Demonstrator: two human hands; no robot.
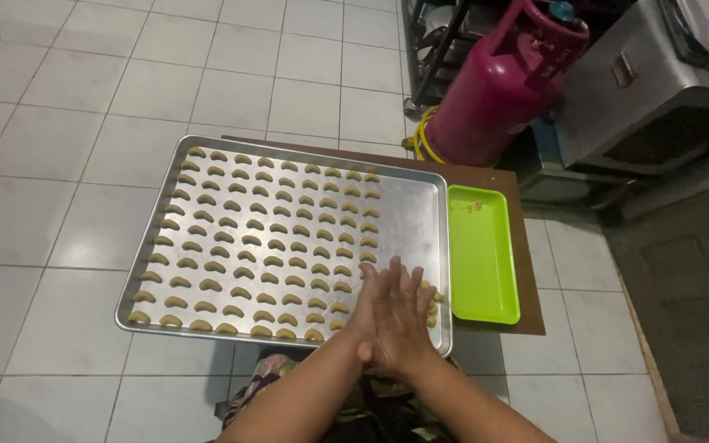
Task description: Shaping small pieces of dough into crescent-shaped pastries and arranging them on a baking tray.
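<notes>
- The left hand (pixel 375 308) and the right hand (pixel 404 324) are pressed flat together, palm to palm, with the fingers straight.
- The right hand lies on top, so I cannot tell if anything is squeezed between them.
- The hands are over the near right corner of a big metal tray (pixel 420 221).
- The tray is full of small curved dough pieces (pixel 264 238), set in neat rows from the left side across.
- The right strip of the tray is bare metal.
- A few more dough pieces peek out just beside the hands.
- A bright green tray (pixel 482 262) sits just beside the metal tray, on its right. It has some crumbs at its far end.
- Both trays rest on a low brown board (pixel 527 271) over a white tile floor (pixel 59 164).
- A pink gas tank (pixel 502 82) stands farther back, near a metal cabinet (pixel 642 90).
</notes>
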